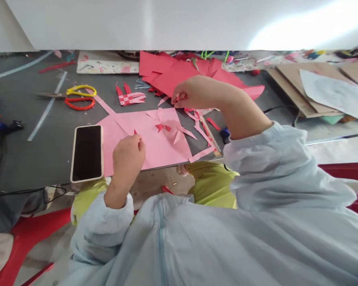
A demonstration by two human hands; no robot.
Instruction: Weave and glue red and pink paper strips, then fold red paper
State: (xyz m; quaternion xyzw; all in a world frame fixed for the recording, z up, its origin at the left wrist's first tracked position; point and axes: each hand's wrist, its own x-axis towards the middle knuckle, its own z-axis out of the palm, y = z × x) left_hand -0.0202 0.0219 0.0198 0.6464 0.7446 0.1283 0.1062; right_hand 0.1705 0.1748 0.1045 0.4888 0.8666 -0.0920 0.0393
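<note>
My left hand (129,154) is closed in a loose fist above a pink paper sheet (119,153). A small red paper tip (135,131) sticks out at its fingers. My right hand (193,93) reaches over the front edge of the red paper sheets (170,77), its fingers curled together and pointing down at paper scraps; what is between them, if anything, is hidden. Small pink and red paper cuttings (162,128) lie on the pink sheet. A woven red-and-pink paper piece (129,96) rests behind it, left of my right hand.
A phone (87,154) lies at the table's front edge. Scissors (77,97) with yellow and red handles lie behind it, near clear strips (47,107). Cut pink strips (204,137) hang about the sheet's right side. Cardboard sheets (298,91) are stacked at right.
</note>
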